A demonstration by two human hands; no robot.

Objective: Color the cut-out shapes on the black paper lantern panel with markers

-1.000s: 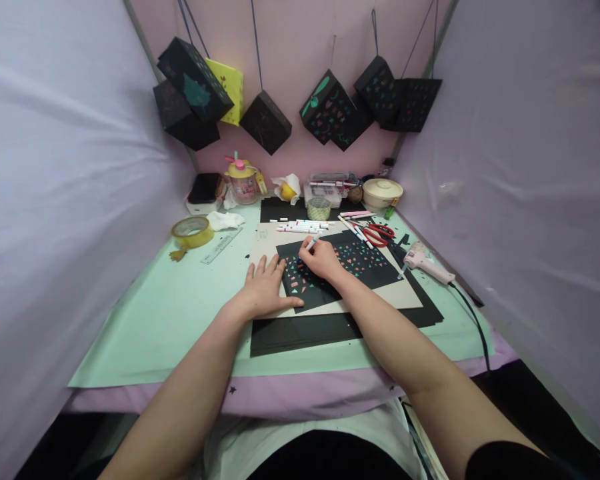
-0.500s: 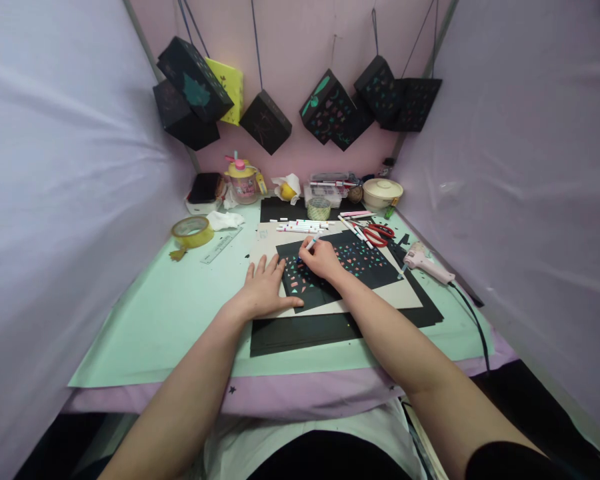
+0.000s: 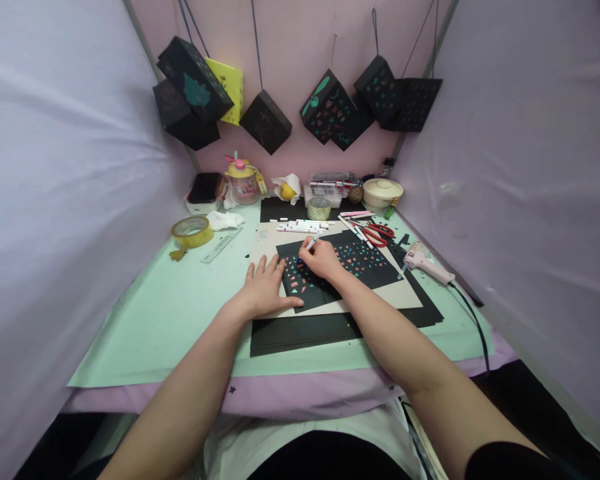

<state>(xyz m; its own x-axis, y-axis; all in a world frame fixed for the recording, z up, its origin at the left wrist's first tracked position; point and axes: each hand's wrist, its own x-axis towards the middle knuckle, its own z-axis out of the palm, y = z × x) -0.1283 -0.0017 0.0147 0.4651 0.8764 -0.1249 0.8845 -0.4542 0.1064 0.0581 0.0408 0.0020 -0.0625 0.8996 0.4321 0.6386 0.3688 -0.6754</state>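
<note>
A sheet of black paper with small coloured shapes in pink, green, blue and orange lies at a slant on a pale board. My right hand rests on the sheet, its fingers closed round a white marker pen whose lower end points at the sheet's left part. The tip is too small to make out. Spread flat, my left hand presses on the pale board and the sheet's left edge, thumb along the lower corner. Under the board lie larger black sheets.
Behind the sheet lie several white markers and a tape roll. Red-handled scissors and a corded glue gun are at right. Yellow tape and a ruler lie left. Black boxes hang above.
</note>
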